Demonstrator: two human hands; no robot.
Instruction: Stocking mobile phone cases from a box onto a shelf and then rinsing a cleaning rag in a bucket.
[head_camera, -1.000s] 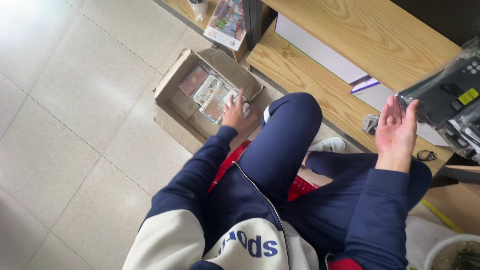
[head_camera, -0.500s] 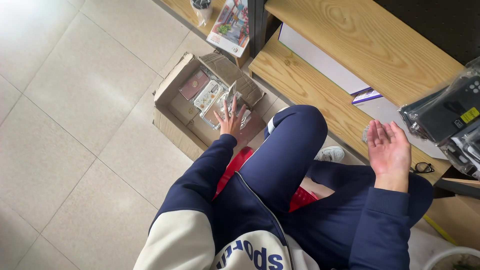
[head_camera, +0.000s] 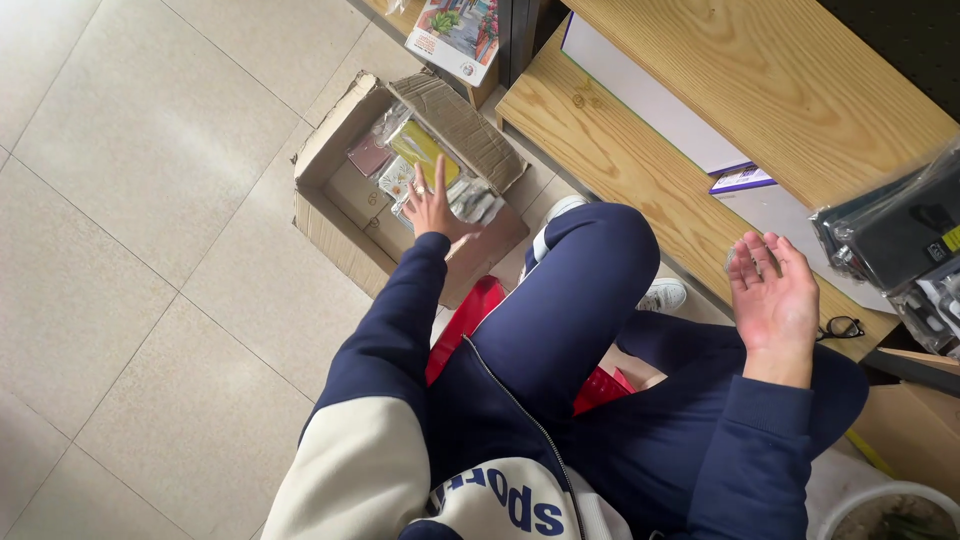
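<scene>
One cardboard box (head_camera: 340, 215) beneath left hand (head_camera: 432, 205), packets (head_camera: 425, 160) inside.

Brown cardboard box (head_camera: 340, 215), and inside it a yellow packet (head_camera: 425, 150) beside a dusky pink one (head_camera: 368, 157). Navy sleeves (head_camera: 395, 320) ran into cream shoulders. Navy trousers (head_camera: 570, 290), a red stool (head_camera: 465, 320), white shoes (head_camera: 665, 295), pale grey tiles (head_camera: 140, 200).

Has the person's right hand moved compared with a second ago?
Yes. The right hand has dropped away from the plastic-wrapped packages on the wooden shelf, toward the person's knee, palm open.
</scene>
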